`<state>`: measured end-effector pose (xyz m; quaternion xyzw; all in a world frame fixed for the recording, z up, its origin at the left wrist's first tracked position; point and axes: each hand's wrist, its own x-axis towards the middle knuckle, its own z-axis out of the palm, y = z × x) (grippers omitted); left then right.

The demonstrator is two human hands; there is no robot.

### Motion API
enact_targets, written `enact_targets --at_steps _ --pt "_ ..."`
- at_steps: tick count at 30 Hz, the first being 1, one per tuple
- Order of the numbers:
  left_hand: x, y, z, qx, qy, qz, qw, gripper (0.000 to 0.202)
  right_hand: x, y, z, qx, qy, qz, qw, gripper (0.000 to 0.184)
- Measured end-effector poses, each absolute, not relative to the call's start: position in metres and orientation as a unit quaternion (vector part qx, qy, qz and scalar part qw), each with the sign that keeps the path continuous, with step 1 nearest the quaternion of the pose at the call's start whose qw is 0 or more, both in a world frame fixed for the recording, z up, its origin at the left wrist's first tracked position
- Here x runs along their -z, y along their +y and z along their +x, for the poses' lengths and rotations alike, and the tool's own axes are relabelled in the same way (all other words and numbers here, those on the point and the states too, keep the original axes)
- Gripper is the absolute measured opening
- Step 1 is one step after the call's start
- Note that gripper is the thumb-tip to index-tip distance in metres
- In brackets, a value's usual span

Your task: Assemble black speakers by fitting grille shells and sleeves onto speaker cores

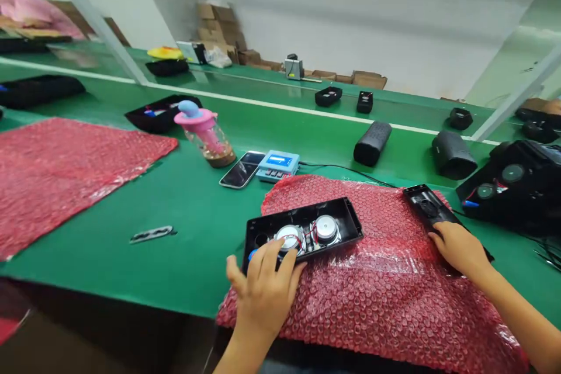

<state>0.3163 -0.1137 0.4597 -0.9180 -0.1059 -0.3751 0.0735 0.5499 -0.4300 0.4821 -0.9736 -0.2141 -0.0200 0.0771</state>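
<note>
An open black speaker housing (350,228) lies tilted on red bubble wrap (363,304), with two silver round drivers (326,229) and thin red wires inside. My left hand (265,283) grips its near wall, fingers bent over the edge beside the left driver and the thumb outside. Further right, a long black cover panel (423,201) rests partly on the wrap. My right hand (460,248) is closed over its middle, hiding part of it. Whether the panel is lifted, I cannot tell.
Behind the wrap are a blue meter box (278,165) with a cable, a phone (243,169) and a pink-lidded bottle (208,137). Black speaker shells (372,143) stand at the back; a larger black housing (517,187) is right. A grey strip (152,234) lies left.
</note>
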Motion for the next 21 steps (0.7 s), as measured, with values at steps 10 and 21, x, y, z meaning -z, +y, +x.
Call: enact_targets --at_steps 10,21 --pt "-0.471 -0.118 0.318 0.323 -0.139 -0.936 -0.029 0.008 -0.516 -0.422 0.525 -0.163 0.082 -0.743 0.644 0.028" --pt "-0.46 -0.124 0.318 0.379 -0.159 -0.909 -0.077 0.005 -0.446 -0.481 0.506 -0.159 -0.166 -0.901 0.369 0.037"
